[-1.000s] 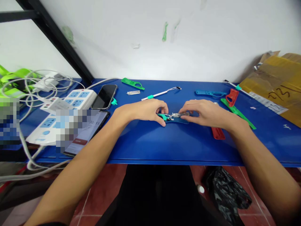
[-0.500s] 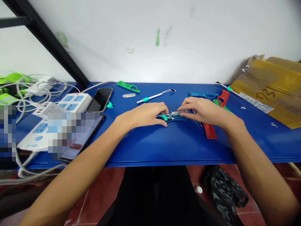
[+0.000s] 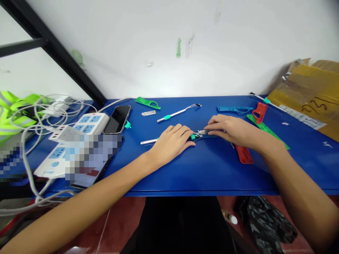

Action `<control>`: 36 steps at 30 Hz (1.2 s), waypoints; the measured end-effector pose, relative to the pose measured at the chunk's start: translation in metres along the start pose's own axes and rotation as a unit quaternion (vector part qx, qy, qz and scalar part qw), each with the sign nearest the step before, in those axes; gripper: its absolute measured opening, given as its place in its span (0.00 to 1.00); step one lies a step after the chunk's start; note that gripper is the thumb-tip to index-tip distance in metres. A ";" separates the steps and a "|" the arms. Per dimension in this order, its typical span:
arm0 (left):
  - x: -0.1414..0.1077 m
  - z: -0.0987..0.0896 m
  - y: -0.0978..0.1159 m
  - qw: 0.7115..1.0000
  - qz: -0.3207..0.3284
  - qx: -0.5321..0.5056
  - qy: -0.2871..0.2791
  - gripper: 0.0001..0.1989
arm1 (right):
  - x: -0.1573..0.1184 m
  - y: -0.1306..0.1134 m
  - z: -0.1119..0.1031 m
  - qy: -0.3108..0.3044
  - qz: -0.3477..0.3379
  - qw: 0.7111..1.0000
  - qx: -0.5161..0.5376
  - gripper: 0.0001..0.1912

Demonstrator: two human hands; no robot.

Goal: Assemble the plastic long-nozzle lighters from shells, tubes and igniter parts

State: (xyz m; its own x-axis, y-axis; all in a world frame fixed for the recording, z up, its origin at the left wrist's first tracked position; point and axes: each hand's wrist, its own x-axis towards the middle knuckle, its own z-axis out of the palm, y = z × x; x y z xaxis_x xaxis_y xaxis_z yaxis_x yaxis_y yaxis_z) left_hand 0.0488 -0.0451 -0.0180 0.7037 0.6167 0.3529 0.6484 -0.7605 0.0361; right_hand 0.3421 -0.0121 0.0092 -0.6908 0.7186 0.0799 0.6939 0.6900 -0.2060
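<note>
My left hand (image 3: 173, 143) is closed around a metal rod with a teal sleeve (image 3: 149, 141), whose far left end sticks out past the fingers. Between my hands, thin wires and a small clear part (image 3: 202, 132) lie over a blue plastic piece (image 3: 206, 136). My right hand (image 3: 225, 128) pinches the clear part from the right. Behind them rests another metal rod with a teal sleeve (image 3: 172, 115) and wires. A red piece (image 3: 244, 154) lies beside my right wrist.
Green (image 3: 147, 102), blue (image 3: 234, 109) and red (image 3: 260, 111) plastic pieces lie farther back. A phone (image 3: 118, 120), power strips (image 3: 91, 121) and tangled cables occupy the left. A taped cardboard box (image 3: 309, 95) stands at the right.
The view has shifted, so the table appears lower. My left hand now lies flatter over the rod, and the rod's left end shows. My right hand still pinches the clear part.
</note>
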 end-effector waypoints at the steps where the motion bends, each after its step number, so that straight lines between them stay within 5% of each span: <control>1: -0.001 0.001 0.002 1.000 -0.009 0.004 0.005 0.21 | 0.000 0.000 0.000 0.002 0.002 1.000 -0.001 0.18; 6: -0.006 -0.010 -0.001 0.998 -0.051 -0.028 -0.018 0.30 | -0.002 -0.006 0.001 0.021 0.004 0.999 -0.026 0.18; 11: -0.009 -0.023 -0.015 0.997 -0.054 -0.042 -0.037 0.25 | 0.000 -0.023 0.000 0.059 -0.042 0.997 -0.040 0.18; 23: -0.008 -0.011 -0.017 0.995 -0.060 -0.078 -0.018 0.14 | 0.008 -0.020 0.009 0.081 -0.079 0.993 0.038 0.15; 36: -0.004 -0.014 -0.014 0.986 -0.119 -0.111 -0.021 0.13 | -0.006 -0.026 0.026 0.157 -0.082 0.983 -0.049 0.18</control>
State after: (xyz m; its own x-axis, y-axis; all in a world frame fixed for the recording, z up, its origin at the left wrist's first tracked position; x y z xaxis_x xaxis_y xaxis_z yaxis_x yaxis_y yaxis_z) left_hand 0.0328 -0.0399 -0.0065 0.5536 0.7874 0.2710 0.7206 -0.6161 0.3180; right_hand 0.3228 -0.0363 -0.0117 -0.7090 0.5776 0.4046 0.6053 0.7928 -0.0711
